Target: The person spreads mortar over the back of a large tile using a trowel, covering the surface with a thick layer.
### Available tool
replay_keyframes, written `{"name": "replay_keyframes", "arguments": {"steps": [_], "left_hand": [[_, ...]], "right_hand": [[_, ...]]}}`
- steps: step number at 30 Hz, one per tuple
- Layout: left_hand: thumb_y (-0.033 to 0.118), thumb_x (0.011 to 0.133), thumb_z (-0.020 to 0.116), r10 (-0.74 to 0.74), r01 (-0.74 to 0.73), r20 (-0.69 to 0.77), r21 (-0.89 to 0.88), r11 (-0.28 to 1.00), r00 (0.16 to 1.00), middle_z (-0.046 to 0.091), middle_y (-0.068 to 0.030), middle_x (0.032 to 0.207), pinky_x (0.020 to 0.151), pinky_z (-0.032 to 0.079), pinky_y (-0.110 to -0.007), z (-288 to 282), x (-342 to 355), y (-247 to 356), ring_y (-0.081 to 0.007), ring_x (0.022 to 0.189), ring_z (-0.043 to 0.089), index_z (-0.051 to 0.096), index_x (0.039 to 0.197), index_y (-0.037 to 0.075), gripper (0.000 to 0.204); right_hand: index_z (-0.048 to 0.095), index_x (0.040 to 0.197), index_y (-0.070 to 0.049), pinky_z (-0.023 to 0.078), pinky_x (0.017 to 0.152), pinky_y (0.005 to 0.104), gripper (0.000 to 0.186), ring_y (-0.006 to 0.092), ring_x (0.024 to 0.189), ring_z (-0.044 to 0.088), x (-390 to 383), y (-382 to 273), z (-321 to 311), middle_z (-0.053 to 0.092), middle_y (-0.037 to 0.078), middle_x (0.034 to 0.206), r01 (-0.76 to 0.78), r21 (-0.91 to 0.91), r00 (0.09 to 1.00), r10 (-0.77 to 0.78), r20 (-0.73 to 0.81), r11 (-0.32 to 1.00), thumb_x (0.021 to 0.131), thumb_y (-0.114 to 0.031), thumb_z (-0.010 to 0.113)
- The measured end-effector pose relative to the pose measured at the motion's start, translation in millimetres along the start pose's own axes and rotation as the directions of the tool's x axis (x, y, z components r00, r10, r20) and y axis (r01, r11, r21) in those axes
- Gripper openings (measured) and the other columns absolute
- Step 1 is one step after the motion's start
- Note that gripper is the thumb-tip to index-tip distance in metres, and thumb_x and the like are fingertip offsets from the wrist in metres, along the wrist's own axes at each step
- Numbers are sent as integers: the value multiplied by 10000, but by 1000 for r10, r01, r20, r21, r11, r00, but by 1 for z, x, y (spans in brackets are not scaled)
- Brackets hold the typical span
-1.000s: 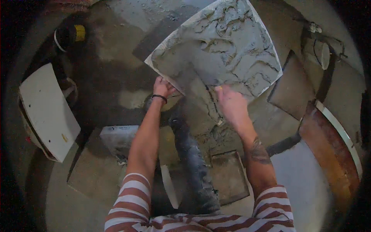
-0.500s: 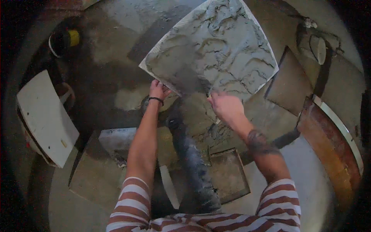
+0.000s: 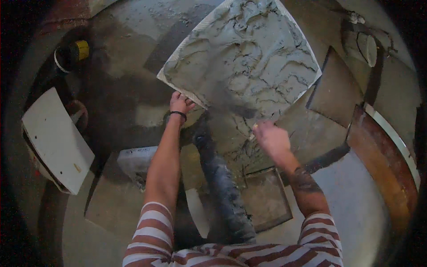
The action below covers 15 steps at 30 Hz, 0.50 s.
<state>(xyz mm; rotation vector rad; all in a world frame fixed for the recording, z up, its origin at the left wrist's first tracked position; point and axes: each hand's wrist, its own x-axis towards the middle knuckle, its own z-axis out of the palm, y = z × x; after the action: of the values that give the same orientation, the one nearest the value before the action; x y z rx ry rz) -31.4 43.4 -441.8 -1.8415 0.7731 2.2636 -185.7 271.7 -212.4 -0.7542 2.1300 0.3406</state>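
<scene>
A square tile is raised in front of me, its upper face coated with wet grey mortar in uneven ridges. At its near left edge, my left hand has the rim between its fingers; some of the fingers are hidden under it. My right hand is closed round the pale handle of a trowel, close to the tile's near edge. The trowel's dark blade is blurred and points left, just at that edge. Whether the blade touches the mortar I cannot tell.
A white board leans at the left, with a dark bucket beyond it. Below the tile are mortar smears and a whitish block. Loose tiles lie to the right, beside a curved brown panel.
My right hand has moved right and toward me, drawing the trowel back from over the mortar to the tile's near edge. My left hand stays on the tile's edge.
</scene>
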Motion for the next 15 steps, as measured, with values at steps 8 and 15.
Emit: {"name": "replay_keyframes", "arguments": {"steps": [8, 15], "left_hand": [[160, 904, 440, 61, -61, -21, 28, 998, 998, 507, -55, 1040, 677, 493, -412, -2, 4, -9, -215, 894, 544, 424, 1074, 113, 176], [149, 873, 494, 99, -98, 4, 100, 990, 995, 509, -57, 1013, 696, 494, -420, -1, 13, -13, -219, 876, 549, 433, 1042, 105, 185]], "right_hand": [[566, 934, -89, 467, 638, 447, 326, 334, 765, 591, 99, 60, -54, 595, 155, 825, 80, -185, 986, -105, -130, 979, 901, -369, 402], [591, 890, -71, 450, 662, 487, 358, 363, 790, 586, 114, 122, -55, 623, 171, 825, -1, 105, 939, 37, -341, 995, 913, -360, 380]]}}
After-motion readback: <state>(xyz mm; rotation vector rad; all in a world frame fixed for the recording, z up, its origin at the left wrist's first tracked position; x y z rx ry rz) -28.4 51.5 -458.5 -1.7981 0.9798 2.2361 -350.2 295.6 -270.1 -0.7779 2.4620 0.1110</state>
